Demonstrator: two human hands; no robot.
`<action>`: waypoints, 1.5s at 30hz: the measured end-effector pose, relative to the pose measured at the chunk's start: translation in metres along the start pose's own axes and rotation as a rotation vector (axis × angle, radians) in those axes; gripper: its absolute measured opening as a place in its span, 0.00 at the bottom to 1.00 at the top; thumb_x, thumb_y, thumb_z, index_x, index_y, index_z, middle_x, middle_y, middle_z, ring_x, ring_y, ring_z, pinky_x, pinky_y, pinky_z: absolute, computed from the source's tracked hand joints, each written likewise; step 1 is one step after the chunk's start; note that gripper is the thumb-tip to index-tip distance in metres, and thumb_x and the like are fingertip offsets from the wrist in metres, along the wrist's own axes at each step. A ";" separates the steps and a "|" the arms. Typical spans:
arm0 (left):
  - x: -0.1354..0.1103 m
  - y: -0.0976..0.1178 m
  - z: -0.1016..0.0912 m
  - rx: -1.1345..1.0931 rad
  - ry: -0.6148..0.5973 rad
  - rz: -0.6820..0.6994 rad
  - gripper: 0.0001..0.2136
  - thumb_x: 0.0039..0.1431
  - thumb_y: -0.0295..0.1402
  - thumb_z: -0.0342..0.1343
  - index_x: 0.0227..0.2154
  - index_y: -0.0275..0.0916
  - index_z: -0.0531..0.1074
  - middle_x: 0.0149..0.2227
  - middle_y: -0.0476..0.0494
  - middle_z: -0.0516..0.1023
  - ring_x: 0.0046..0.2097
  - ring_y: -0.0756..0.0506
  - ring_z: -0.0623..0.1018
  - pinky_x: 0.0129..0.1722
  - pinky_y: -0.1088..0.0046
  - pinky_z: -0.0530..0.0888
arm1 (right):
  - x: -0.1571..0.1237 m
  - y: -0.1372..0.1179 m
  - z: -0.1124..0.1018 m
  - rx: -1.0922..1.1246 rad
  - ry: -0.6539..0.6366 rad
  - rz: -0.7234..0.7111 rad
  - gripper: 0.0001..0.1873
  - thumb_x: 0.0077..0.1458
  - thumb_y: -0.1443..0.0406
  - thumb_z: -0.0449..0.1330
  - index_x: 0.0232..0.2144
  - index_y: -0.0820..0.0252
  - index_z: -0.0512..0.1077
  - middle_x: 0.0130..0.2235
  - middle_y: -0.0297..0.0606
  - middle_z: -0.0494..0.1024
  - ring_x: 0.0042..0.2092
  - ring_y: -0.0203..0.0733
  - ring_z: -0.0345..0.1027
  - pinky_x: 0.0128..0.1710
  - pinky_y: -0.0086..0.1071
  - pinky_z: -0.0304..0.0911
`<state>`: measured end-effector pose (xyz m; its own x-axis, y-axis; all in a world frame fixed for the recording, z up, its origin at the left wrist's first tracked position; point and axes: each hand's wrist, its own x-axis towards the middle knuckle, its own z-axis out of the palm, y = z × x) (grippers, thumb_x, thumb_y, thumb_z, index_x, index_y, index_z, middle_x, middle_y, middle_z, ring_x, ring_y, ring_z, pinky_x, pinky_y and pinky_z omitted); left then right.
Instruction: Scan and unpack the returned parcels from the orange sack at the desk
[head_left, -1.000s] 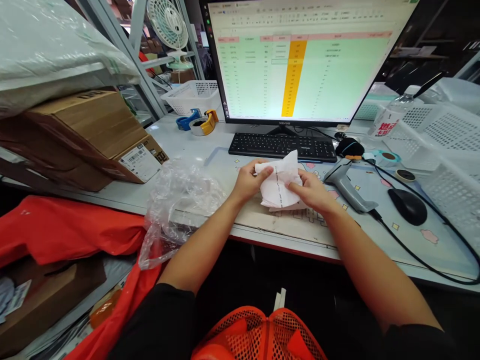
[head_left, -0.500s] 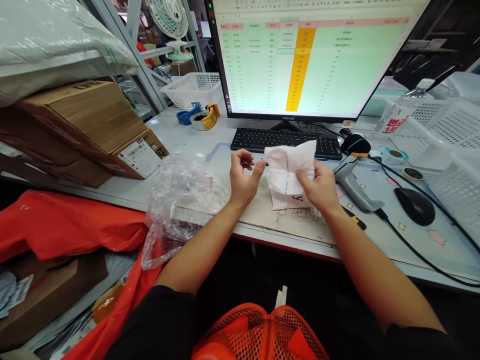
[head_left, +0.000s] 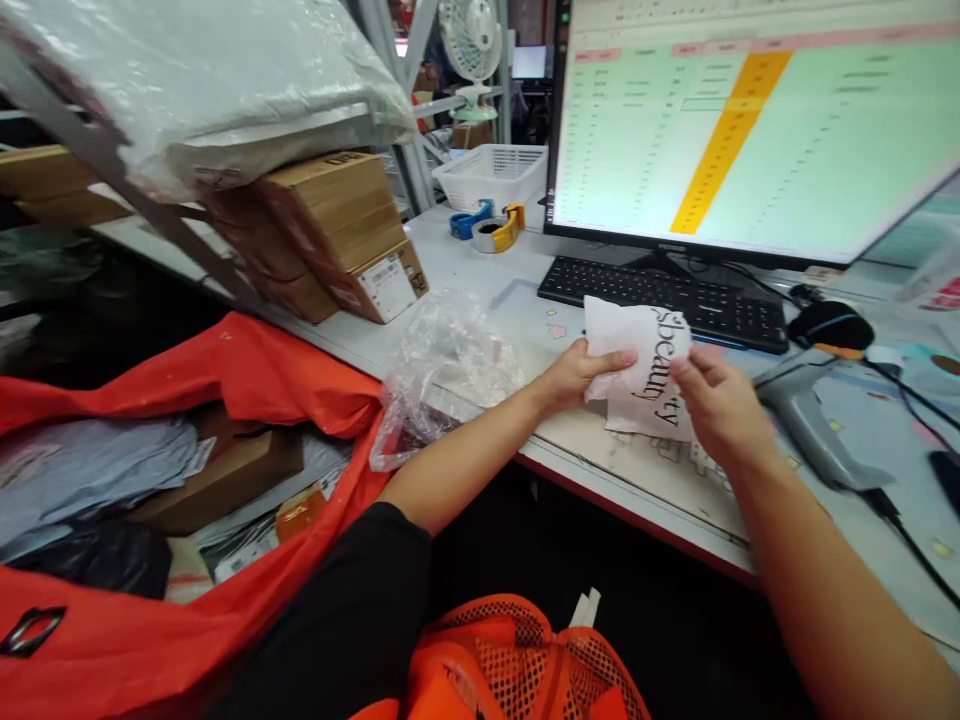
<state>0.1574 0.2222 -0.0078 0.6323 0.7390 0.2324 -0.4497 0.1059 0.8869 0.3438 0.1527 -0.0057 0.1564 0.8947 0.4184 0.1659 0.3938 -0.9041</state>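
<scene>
A small white mailing bag (head_left: pixel 626 385) with dark printed letters is held up over the front of the desk. My left hand (head_left: pixel 574 378) pinches its left side, thumb on the front face. On the right edge my right hand (head_left: pixel 720 400) closes its thumb and fingers. The black keyboard (head_left: pixel 592 280) lies just behind the bag. A grey barcode scanner (head_left: pixel 817 425) rests on the desk to the right of my right hand. Crumpled clear plastic wrap (head_left: pixel 450 355) lies left of my left hand, partly hanging over the desk edge.
A monitor (head_left: pixel 675 130) stands at the back. Tape dispensers (head_left: pixel 499 230) and a white basket (head_left: pixel 495 175) sit behind the wrap. Cardboard boxes (head_left: pixel 337 215) are stacked at left. Below the desk, an orange sack (head_left: pixel 300 365) holds packages. A black mouse (head_left: pixel 946 475) lies far right.
My left hand, apart from the bag before, now grips its left side. The bag has turned to show more lettering. The view has swung left, showing more of the orange sack.
</scene>
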 end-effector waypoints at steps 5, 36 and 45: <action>0.003 -0.002 -0.005 0.156 0.070 0.052 0.29 0.49 0.48 0.78 0.49 0.35 0.81 0.51 0.32 0.85 0.53 0.32 0.83 0.57 0.52 0.78 | 0.004 0.000 0.001 0.225 -0.067 0.105 0.27 0.49 0.47 0.76 0.46 0.53 0.79 0.48 0.41 0.85 0.51 0.53 0.78 0.55 0.48 0.74; 0.004 -0.006 -0.007 0.442 0.015 0.108 0.32 0.61 0.55 0.67 0.59 0.35 0.73 0.61 0.31 0.79 0.62 0.31 0.78 0.61 0.54 0.75 | 0.010 0.009 -0.009 0.193 -0.050 0.084 0.27 0.51 0.49 0.74 0.46 0.48 0.68 0.32 0.29 0.79 0.30 0.41 0.72 0.29 0.34 0.69; 0.008 -0.012 -0.013 0.422 0.088 0.175 0.29 0.62 0.51 0.68 0.57 0.35 0.73 0.56 0.34 0.82 0.57 0.34 0.80 0.57 0.58 0.76 | 0.007 0.005 -0.007 0.180 -0.042 0.110 0.30 0.52 0.49 0.74 0.51 0.48 0.67 0.34 0.31 0.80 0.30 0.40 0.71 0.28 0.33 0.67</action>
<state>0.1597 0.2356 -0.0223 0.5062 0.7770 0.3743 -0.2371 -0.2919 0.9266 0.3522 0.1595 -0.0067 0.1225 0.9407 0.3163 -0.0274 0.3217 -0.9464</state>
